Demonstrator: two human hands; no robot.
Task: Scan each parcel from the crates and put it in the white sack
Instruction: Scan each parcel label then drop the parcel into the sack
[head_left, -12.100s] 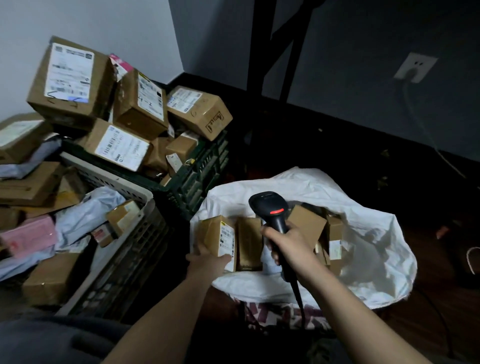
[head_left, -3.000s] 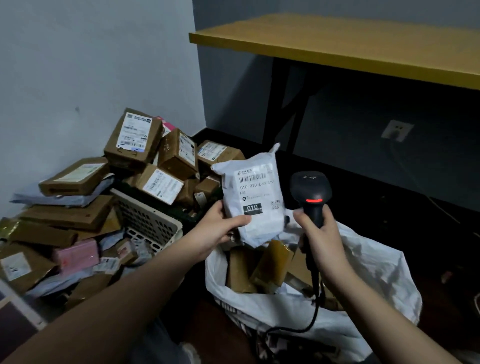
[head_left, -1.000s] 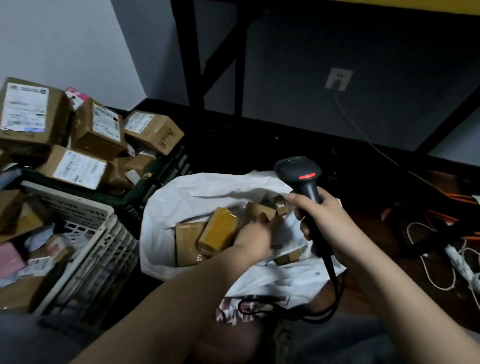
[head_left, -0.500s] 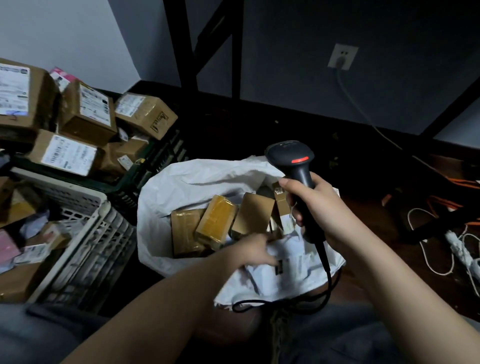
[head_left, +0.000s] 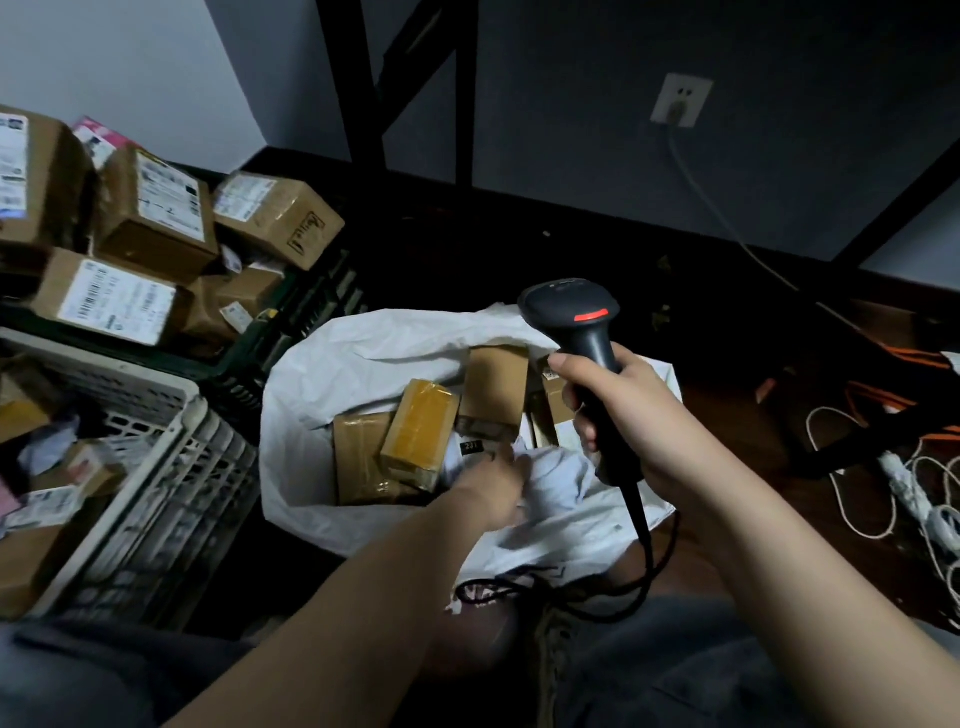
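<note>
My right hand (head_left: 631, 415), right of centre in the frame, has its fingers wrapped round the black handheld barcode scanner (head_left: 584, 338). My left hand (head_left: 493, 488) reaches into the open white woven sack (head_left: 363, 353) at centre, touching a soft white plastic mailer parcel (head_left: 550, 483); I cannot tell whether its fingers grip it. Brown cardboard parcels (head_left: 156, 208) fill the crates (head_left: 171, 415) at left.

Arms: both forearms are seen bare, with no sleeve, watch or band visible.
Left hand (head_left: 491, 491): no glove or ring can be seen; the fingers are blurred.
Right hand (head_left: 631, 423): ungloved, no ring is shown.
Legs: dark grey cloth is worn over the lap.
</note>
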